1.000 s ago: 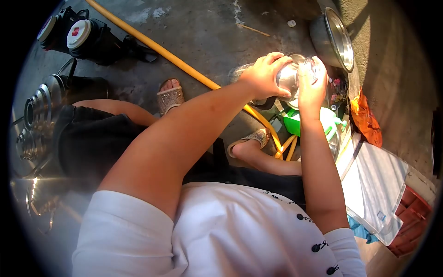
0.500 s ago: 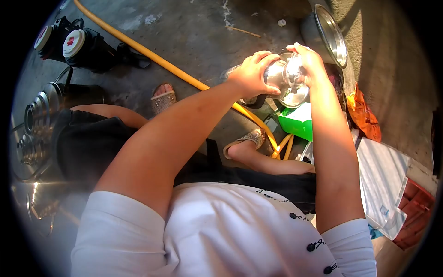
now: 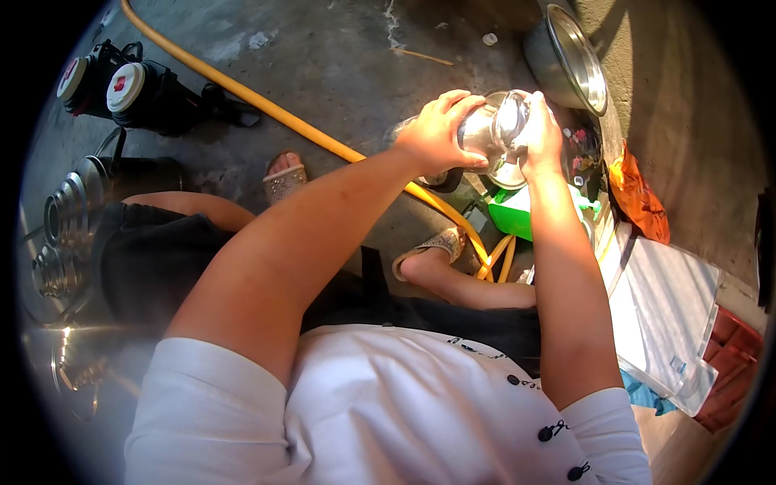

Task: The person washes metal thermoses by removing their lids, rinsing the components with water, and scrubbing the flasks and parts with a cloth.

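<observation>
A shiny metal vessel (image 3: 483, 133) is held between both hands, at the upper centre right. My left hand (image 3: 443, 131) wraps its left side, fingers over the far side and thumb on the near side. On the right, my right hand (image 3: 541, 139) grips the rounded, glaring end; its fingers are partly lost in bright light. Below the vessel stands a green container (image 3: 509, 212). Another shiny, rounded object (image 3: 402, 128) shows partly behind my left hand.
A yellow hose (image 3: 283, 115) crosses the floor. A large metal pot (image 3: 566, 61) lies tilted at upper right, above an orange bag (image 3: 638, 190) and a pale panel (image 3: 667, 303). Black containers with white lids (image 3: 126, 87) are upper left; stacked metalware (image 3: 69, 210) is at left.
My right hand moved off the vessel's near side, over its right end, then back down against it. My left hand keeps its hold. The whole view has shifted slightly.
</observation>
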`<move>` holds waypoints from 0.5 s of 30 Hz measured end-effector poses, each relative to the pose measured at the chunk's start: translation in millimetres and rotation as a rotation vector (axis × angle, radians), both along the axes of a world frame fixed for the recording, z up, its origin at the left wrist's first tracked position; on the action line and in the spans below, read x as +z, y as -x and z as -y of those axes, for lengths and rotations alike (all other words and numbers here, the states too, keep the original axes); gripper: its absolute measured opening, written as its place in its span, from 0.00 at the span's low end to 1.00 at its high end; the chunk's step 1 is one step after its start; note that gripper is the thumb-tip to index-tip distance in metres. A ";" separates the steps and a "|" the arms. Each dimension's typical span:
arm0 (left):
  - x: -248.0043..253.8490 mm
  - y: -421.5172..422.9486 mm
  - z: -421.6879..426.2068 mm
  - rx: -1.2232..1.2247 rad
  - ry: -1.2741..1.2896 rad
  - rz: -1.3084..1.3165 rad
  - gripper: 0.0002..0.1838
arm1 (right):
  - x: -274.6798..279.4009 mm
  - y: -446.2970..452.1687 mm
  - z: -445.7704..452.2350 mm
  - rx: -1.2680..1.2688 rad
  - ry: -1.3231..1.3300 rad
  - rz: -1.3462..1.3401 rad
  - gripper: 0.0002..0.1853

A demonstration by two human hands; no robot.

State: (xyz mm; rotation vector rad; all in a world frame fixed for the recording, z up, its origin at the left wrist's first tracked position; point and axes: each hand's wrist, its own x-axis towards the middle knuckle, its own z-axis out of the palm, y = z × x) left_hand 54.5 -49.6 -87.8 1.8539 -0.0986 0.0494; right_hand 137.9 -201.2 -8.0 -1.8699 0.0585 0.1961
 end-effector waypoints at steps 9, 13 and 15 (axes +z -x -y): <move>0.1 -0.5 -1.2 -0.010 0.007 0.008 0.51 | -19.0 14.8 -5.3 -0.154 -0.218 0.151 0.27; -3.6 -2.5 1.1 -0.013 0.019 0.022 0.52 | -29.5 60.1 -12.5 -0.166 -0.082 0.316 0.27; -3.7 -1.9 -0.2 -0.014 0.010 0.024 0.52 | -30.7 62.4 -3.9 -0.064 0.045 0.347 0.29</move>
